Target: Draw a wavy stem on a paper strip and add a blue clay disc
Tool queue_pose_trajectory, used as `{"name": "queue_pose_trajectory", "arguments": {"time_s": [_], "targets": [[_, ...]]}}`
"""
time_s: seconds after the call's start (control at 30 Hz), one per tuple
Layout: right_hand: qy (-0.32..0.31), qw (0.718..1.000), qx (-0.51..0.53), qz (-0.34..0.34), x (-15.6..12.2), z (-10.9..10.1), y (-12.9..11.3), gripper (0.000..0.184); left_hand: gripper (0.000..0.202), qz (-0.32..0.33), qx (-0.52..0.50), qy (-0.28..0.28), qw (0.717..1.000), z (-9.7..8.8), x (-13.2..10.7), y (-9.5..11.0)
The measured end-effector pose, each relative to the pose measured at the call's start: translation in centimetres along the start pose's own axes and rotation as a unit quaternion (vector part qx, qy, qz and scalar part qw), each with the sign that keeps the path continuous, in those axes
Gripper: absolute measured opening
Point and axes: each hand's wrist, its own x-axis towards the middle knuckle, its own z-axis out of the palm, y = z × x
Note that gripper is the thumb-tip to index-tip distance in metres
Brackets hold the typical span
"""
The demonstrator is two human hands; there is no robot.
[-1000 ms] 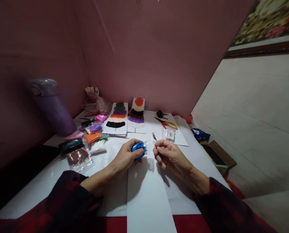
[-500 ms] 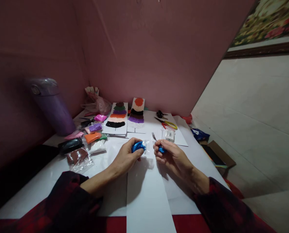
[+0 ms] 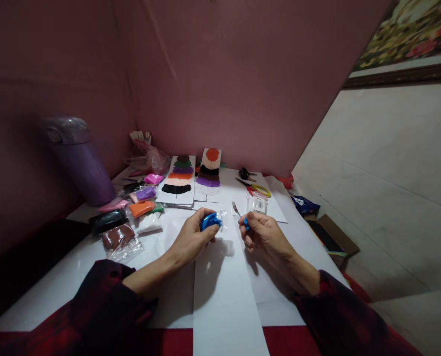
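Note:
My left hand [image 3: 196,232] is closed around a small clear packet of blue modelling clay [image 3: 210,222], its plastic end pointing right. Between the thumb and fingers of my right hand [image 3: 261,231] is a small lump of blue clay [image 3: 246,224]. A small fork [image 3: 235,207] shows just beyond my right fingertips, prongs pointing away; whether that hand touches it I cannot tell. Under both hands lies a long white strip of card [image 3: 224,296], which reaches past the table's near edge.
Packets of clay, among them orange [image 3: 142,208], brown [image 3: 118,238] and white [image 3: 149,223], lie at left by a purple bottle [image 3: 83,168]. Two cards with coloured bands [image 3: 176,195] lie at the back. Scissors [image 3: 259,191] and a small white packet [image 3: 258,204] sit right of them.
My right hand has shifted slightly right, and its fingers have turned so the blue lump shows at the fingertips. My left hand stays nearly in place with the packet.

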Motion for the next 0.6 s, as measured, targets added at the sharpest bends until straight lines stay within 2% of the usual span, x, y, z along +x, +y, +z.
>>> {"name": "queue_pose_trajectory", "arguments": {"time_s": [0.1,0.17,0.27,0.33,0.4,0.47,0.53,0.6], "targets": [[-0.014,0.999,0.028,0.020,-0.2,0.3,-0.2,0.045,0.028,0.001,-0.011,-0.004,1.000,0.0,0.0,0.0],[-0.018,1.000,0.018,0.014,-0.3,0.3,-0.2,0.043,0.029,-0.003,-0.028,-0.013,1.000,0.0,0.1,-0.1],[-0.011,0.999,-0.025,-0.018,-0.3,0.3,0.0,0.031,0.031,-0.013,-0.060,-0.017,0.998,0.0,0.2,-0.3],[0.002,0.994,-0.091,-0.066,-0.4,0.4,0.3,0.025,0.032,-0.014,-0.074,-0.015,0.997,0.1,0.2,-0.4],[0.015,0.970,-0.199,-0.141,-0.7,0.6,0.7,0.019,0.033,-0.012,-0.081,-0.016,0.997,0.2,0.2,-0.3],[0.019,0.932,-0.295,-0.208,-1.0,0.8,1.0,0.017,0.034,-0.012,-0.089,-0.021,0.996,0.4,0.0,-0.1],[0.010,0.907,-0.347,-0.237,-1.2,1.0,1.2,0.014,0.035,-0.013,-0.097,-0.027,0.995,0.5,-0.2,0.2],[-0.003,0.895,-0.371,-0.250,-1.2,1.1,1.2,0.007,0.034,-0.019,-0.101,-0.033,0.994,0.6,-0.3,0.4]]}}
